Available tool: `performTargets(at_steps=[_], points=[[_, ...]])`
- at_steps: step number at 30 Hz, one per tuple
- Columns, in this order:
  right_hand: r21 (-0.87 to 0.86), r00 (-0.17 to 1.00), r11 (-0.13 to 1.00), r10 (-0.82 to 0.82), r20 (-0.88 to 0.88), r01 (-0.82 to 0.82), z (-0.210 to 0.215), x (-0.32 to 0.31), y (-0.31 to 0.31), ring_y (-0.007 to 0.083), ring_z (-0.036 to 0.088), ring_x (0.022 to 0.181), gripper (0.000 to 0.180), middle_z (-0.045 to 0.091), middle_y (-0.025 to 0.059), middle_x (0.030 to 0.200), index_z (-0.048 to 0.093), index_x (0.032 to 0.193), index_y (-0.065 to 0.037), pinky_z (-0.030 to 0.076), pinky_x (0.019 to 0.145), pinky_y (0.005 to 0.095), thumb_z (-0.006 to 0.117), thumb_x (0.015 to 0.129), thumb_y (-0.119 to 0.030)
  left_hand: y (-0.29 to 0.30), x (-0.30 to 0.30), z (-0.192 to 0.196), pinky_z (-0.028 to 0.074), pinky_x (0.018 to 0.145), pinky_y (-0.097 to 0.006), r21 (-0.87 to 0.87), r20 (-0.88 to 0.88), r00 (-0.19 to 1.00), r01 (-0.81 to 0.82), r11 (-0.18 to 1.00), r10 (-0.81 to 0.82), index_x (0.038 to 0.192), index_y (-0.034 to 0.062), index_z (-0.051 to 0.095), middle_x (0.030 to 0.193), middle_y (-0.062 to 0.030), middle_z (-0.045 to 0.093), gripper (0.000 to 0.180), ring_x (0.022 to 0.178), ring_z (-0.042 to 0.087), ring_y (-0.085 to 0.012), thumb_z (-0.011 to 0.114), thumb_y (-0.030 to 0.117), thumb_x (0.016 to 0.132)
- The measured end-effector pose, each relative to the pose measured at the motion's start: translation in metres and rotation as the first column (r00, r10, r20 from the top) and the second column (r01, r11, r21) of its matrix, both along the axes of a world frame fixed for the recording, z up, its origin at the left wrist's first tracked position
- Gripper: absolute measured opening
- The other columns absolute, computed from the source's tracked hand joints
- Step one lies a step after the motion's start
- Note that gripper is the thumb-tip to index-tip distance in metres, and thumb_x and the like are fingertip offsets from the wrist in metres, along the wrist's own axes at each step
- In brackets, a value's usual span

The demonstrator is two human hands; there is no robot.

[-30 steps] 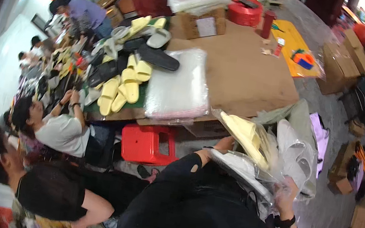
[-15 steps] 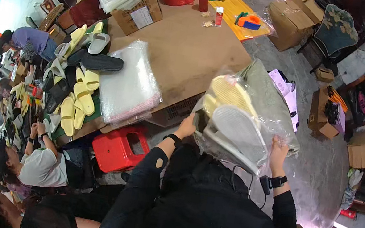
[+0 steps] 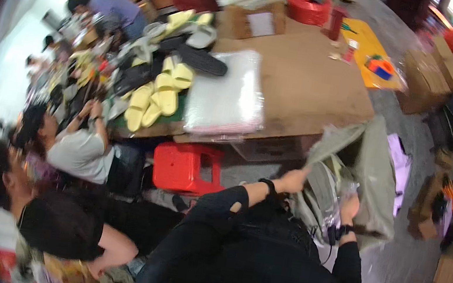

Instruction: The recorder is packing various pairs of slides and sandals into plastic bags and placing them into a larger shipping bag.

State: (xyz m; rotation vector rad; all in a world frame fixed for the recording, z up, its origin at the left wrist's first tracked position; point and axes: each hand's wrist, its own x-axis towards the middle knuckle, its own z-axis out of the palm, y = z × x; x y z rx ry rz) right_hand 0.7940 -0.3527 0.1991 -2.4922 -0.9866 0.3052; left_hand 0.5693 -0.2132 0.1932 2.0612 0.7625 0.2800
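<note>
A grey-green cloth sack (image 3: 379,192) stands beside the table's near right corner with its mouth pulled wide. My left hand (image 3: 292,180) is closed on the sack's left rim. Inside the mouth sits a clear plastic bag of slippers (image 3: 323,186), partly hidden by the cloth; a pale grey sole and some yellow show through. At the bag's right side my right hand (image 3: 350,207) is closed on the plastic, its fingertips blurred. On the table, a stack of clear plastic bags (image 3: 225,94) lies beside yellow slippers (image 3: 166,93) and a dark slipper (image 3: 203,61).
The brown table (image 3: 319,79) carries a red tape roll (image 3: 308,7) and a red cup (image 3: 336,22) at its back. A red stool (image 3: 184,167) stands under its near edge. People sit at left, one in a white shirt (image 3: 82,154). Cartons (image 3: 423,81) stand at right.
The bag of slippers has gone from above the sack down into its mouth. My left hand has let go of the bag and taken the sack's rim. The view has turned left.
</note>
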Motion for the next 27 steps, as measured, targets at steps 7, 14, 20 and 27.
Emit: performTargets(at_steps=[7,14,20,27], points=[[-0.085,0.974,0.979,0.169,-0.148,-0.183,-0.034,-0.013,0.015,0.0378,0.054,0.096,0.049,0.057,0.023,0.104,0.048,0.115,0.0,0.043,0.08,0.0408,0.059,0.077,-0.028,-0.008,-0.017,0.085,0.042,0.068,-0.046,-0.097,-0.012,0.99,0.137,0.986,-0.139,0.133,-0.0016,0.025,0.088,-0.0302,0.055,0.073,0.083,0.053,-0.0434,0.048,0.0,0.064],[-0.3,0.938,0.912,0.194,-0.287,-0.281,-0.032,-0.016,0.051,0.0352,0.048,0.106,0.052,0.048,0.0233,0.117,0.045,0.118,0.004,0.039,0.088,0.0396,0.058,0.081,-0.031,0.021,-0.089,0.039,0.043,0.077,-0.042,-0.149,-0.081,0.96,0.253,0.956,-0.267,0.128,0.0029,0.037,0.099,-0.0264,0.056,0.054,0.09,0.055,-0.0368,0.049,0.012,0.076],[-0.071,0.969,0.996,0.028,-0.245,-0.046,-0.026,-0.097,0.084,0.0324,0.053,0.094,0.036,0.056,0.0184,0.101,0.05,0.112,0.001,0.041,0.081,0.0397,0.052,0.085,-0.023,0.066,-0.217,0.009,0.043,0.081,-0.043,-0.299,-0.253,0.967,-0.062,0.952,-0.017,0.102,-0.0025,0.058,0.101,-0.024,0.058,0.033,0.096,0.055,-0.0355,0.048,0.011,0.074],[0.348,0.892,0.821,0.409,0.192,-0.451,0.065,-0.243,0.189,0.034,0.044,0.107,0.035,0.046,0.0197,0.116,0.046,0.113,0.004,0.035,0.092,0.0407,0.052,0.08,-0.006,0.124,-0.316,0.012,0.045,0.076,-0.042,-0.131,-0.164,0.892,-0.442,0.887,0.42,0.092,0.0013,0.061,0.093,-0.0202,0.06,0.025,0.088,0.057,-0.0366,0.049,0.016,0.076]])
